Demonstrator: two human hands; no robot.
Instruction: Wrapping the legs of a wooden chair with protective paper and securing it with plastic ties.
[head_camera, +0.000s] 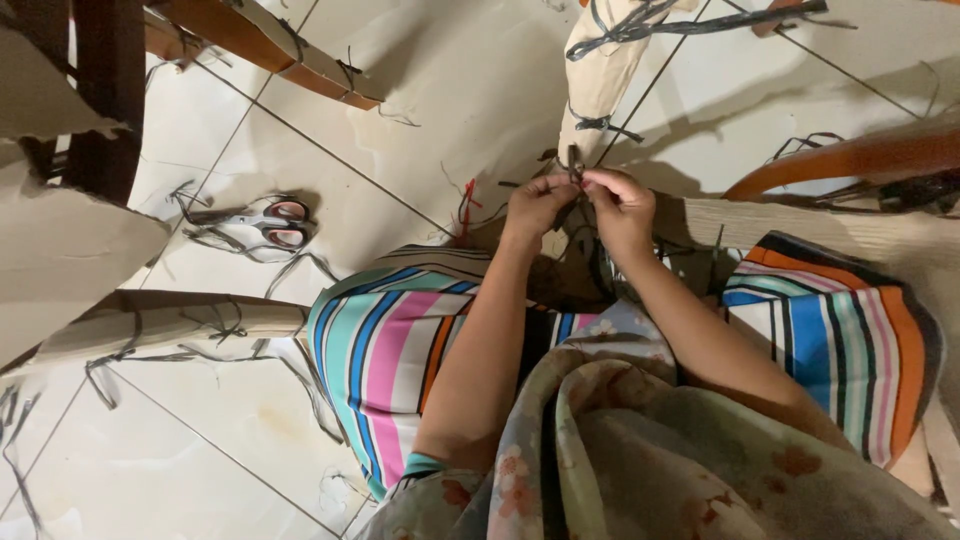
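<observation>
My left hand (535, 205) and right hand (620, 205) meet, fingers (560, 185) of both pinched shut on a dark strap (574, 160) beside a paper-wrapped chair leg (600, 85); scissors (265, 225) lie on the tiled floor (400, 200).

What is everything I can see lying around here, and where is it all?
Scissors with red-and-grey handles: one pair, on the pale floor tiles at left.
Cardboard-wrapped wooden pieces tied with dark strips: several, beige and brown, at top centre, top left and lower left.
Curved orange-brown wooden piece: one, upper right.
Loose dark strips: many, grey-black, scattered on the floor.
Thin dark strip: one, pinched between both hands.
Red string scrap: one, on the floor by the left hand.
Striped cloth: multicoloured, over the lap.
Pale floor tiles: cream, throughout.
Left hand: pinching the strip, centre.
Right hand: pinching the strip, touching the left.
</observation>
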